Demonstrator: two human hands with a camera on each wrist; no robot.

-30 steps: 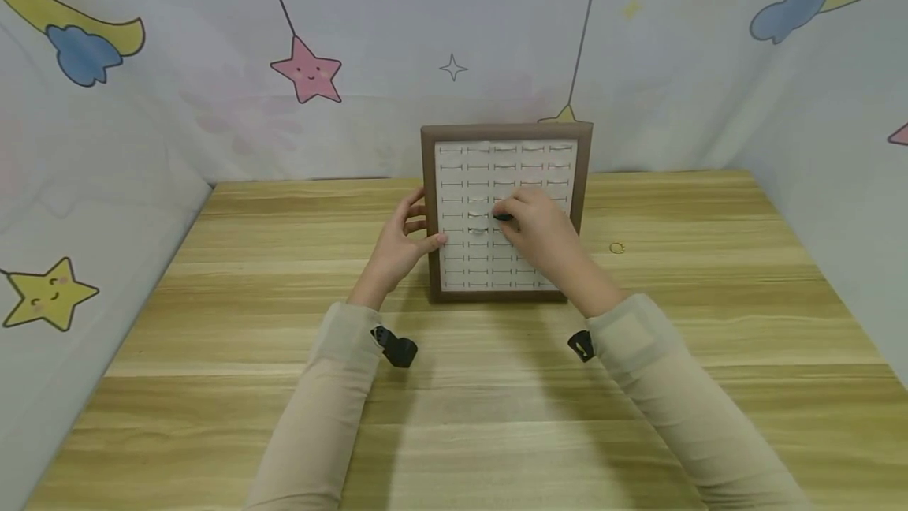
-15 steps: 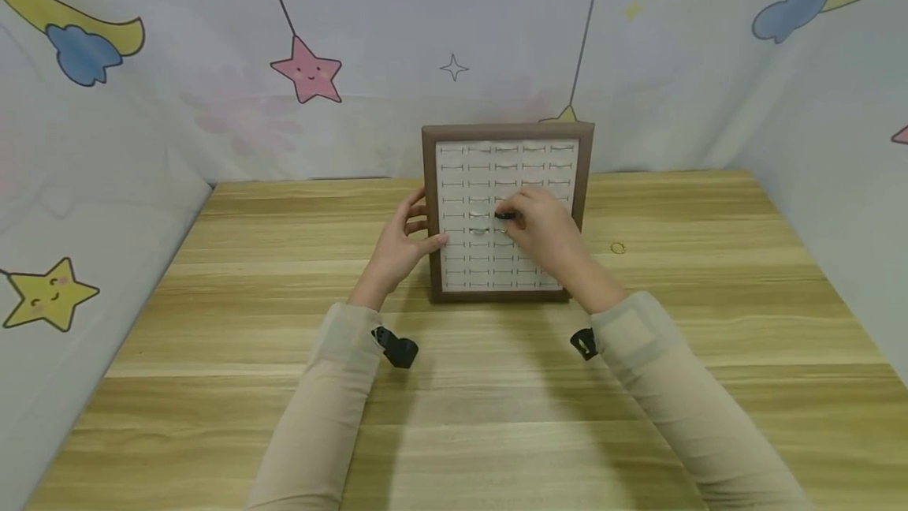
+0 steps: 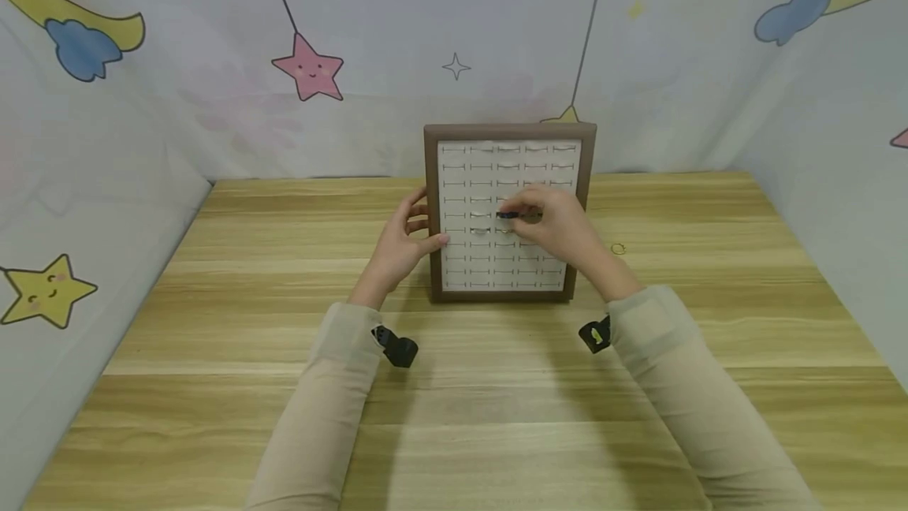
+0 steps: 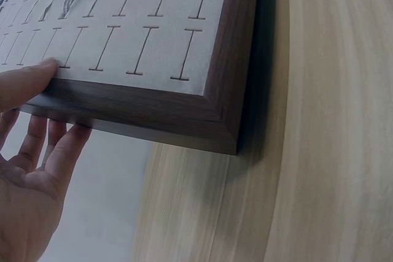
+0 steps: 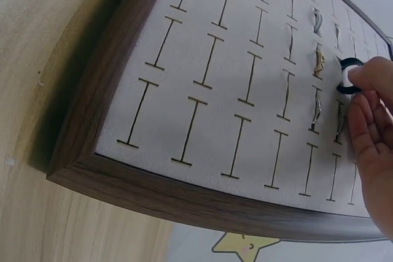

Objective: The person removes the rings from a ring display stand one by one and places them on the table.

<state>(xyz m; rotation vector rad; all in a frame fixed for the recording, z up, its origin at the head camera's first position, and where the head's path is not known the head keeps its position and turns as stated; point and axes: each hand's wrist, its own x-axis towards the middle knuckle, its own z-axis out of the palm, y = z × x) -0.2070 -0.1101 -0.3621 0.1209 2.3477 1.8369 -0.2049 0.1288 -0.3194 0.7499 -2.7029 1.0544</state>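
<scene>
Wood-grain desk (image 3: 191, 337). Framed board (image 3: 509, 132) stands on it toward the far edge, between the back corners. Left hand (image 3: 399, 249) grips its left side, thumb in front. Right hand (image 3: 559, 225) pinches dark ring (image 3: 507, 215) at its face. Gold-coloured ring (image 3: 619, 252) lies between board and desk's right edge.

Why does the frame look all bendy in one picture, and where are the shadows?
Right wrist view: the frame bows near the picture's bottom, probably because of the lens; head view: the frame looks straight, and soft shadows lie beside both arms on the table; left wrist view: a dark shadow hugs the frame.
</scene>
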